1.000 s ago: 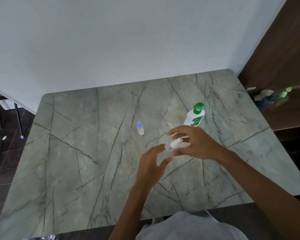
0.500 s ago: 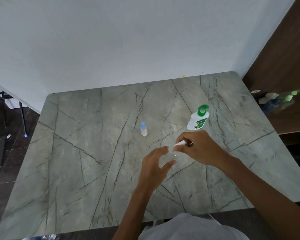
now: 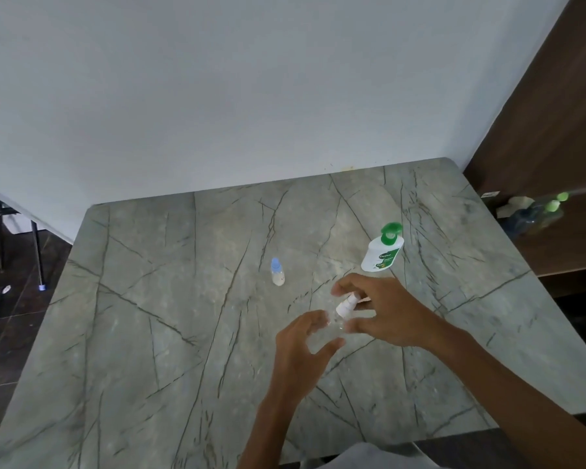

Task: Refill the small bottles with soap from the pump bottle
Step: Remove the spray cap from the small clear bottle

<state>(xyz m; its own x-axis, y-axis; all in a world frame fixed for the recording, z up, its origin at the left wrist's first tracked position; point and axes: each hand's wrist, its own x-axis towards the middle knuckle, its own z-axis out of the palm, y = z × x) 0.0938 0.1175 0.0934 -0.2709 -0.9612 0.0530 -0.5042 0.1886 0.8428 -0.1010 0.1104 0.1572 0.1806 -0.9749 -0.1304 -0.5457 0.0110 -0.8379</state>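
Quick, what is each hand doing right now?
Left hand: fingers curled beside the small bottle; grip cannot be told.
Right hand: pinches the small bottle's white cap.

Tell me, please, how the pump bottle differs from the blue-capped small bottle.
The pump bottle is larger than the blue-capped small bottle. The pump bottle has a green top and a printed label; the small bottle shows no label. Both stand on the table, untouched.

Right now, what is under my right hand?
A white spray top shows between the fingers of the right hand, with what looks like a clear bottle just below it, by the left hand. The palm hides the table beneath it.
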